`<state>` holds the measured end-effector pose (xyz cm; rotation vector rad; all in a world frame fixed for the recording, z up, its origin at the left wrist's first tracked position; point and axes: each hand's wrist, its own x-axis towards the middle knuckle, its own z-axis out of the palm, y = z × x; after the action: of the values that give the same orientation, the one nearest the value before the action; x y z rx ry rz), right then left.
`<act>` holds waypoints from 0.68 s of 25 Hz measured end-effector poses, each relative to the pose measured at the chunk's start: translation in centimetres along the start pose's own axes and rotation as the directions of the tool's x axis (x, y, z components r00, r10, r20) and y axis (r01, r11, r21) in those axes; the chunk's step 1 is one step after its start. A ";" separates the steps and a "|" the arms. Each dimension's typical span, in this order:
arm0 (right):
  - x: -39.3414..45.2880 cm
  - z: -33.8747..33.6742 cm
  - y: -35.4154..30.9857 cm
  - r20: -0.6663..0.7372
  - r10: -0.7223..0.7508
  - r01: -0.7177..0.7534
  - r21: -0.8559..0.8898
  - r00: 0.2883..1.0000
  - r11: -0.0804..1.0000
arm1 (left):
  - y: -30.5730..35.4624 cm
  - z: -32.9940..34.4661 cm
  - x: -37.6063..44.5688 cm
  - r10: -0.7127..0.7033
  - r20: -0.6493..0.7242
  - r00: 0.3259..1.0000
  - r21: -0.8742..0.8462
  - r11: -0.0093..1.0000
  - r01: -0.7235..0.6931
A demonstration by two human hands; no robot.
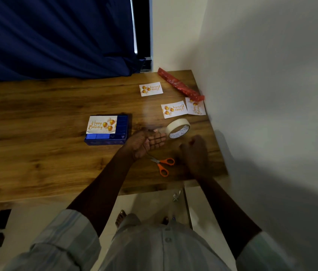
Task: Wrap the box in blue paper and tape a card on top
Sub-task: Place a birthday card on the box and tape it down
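A flat box [115, 136] wrapped in blue paper lies on the wooden table [37, 118], with a "Happy Birthday" card [102, 124] on its top. Right of the box, my left hand [146, 142] hovers palm up with relaxed fingers, holding nothing, its fingertips close to a roll of masking tape [177, 128] that stands tilted on the table. My right hand [195, 151] is blurred, with its back to the camera, and sits just below and to the right of the tape roll. Whether it holds anything is not visible.
Orange-handled scissors [164, 165] lie between my hands near the table's front edge. Three spare birthday cards [151, 89] [174, 109] [195, 106] and a red paper roll [179, 85] lie at the far right by the wall [261, 75]. A blue curtain [56, 36] hangs behind the table.
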<state>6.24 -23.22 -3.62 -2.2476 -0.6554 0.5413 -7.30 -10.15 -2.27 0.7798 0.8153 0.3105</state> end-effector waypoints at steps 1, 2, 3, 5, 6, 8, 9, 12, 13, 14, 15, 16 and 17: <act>-1.7 0.3 0.2 0.107 -0.110 0.119 -0.082 0.988 0.990 | 0.1 0.0 0.0 0.000 0.007 1.000 0.008 1.000 -0.001; -3.0 0.8 0.5 0.237 -0.206 0.255 -0.199 0.949 0.946 | 0.1 0.0 0.1 0.000 0.014 1.000 0.015 1.000 -0.001; -4.0 1.2 0.8 0.352 -0.259 0.369 -0.297 0.900 0.881 | 0.3 -0.1 0.1 0.002 0.020 1.000 0.025 1.000 -0.002; -4.6 1.9 1.4 0.448 -0.281 0.464 -0.374 0.848 0.803 | 0.4 -0.1 0.3 -0.001 0.031 1.000 0.046 0.999 0.000; -4.5 1.9 1.4 0.456 -0.268 0.449 -0.355 0.849 0.820 | 0.5 -0.2 0.3 -0.002 0.035 0.999 0.057 0.998 0.000; -4.0 1.9 1.8 0.460 -0.245 0.402 -0.282 0.853 0.871 | 0.7 -0.2 0.1 0.002 0.042 0.999 0.086 0.996 -0.005; -4.0 1.7 2.1 0.470 -0.224 0.369 -0.242 0.854 0.897 | 0.7 -0.2 0.1 0.005 0.043 0.999 0.106 0.994 -0.010; -4.2 0.6 3.2 0.506 -0.086 0.016 0.140 0.859 0.990 | 0.7 -0.3 0.0 0.011 0.049 0.999 0.145 0.989 -0.018; -4.6 -0.1 3.2 0.507 -0.056 -0.090 0.259 0.860 0.962 | 0.7 -0.4 0.0 0.014 0.050 0.999 0.156 0.988 -0.021; -4.8 -0.8 3.3 0.489 -0.068 -0.132 0.364 0.870 0.922 | 0.7 -0.5 0.1 0.019 0.048 0.999 0.162 0.987 -0.026; -5.0 -1.4 3.5 0.477 -0.086 -0.165 0.461 0.875 0.872 | 0.7 -0.6 0.1 0.022 0.045 0.999 0.161 0.986 -0.029; -5.1 -2.0 3.6 0.489 -0.116 -0.201 0.549 0.865 0.811 | 0.7 -0.6 0.2 0.023 0.040 0.999 0.156 0.987 -0.029; -5.1 -2.1 3.7 0.510 -0.139 -0.257 0.627 0.849 0.736 | 0.6 -0.6 0.2 0.022 0.037 0.999 0.148 0.989 -0.027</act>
<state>4.55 -29.62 -4.07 -1.4072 -0.5185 1.2473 -7.59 -9.28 -2.23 0.9327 0.8021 0.2593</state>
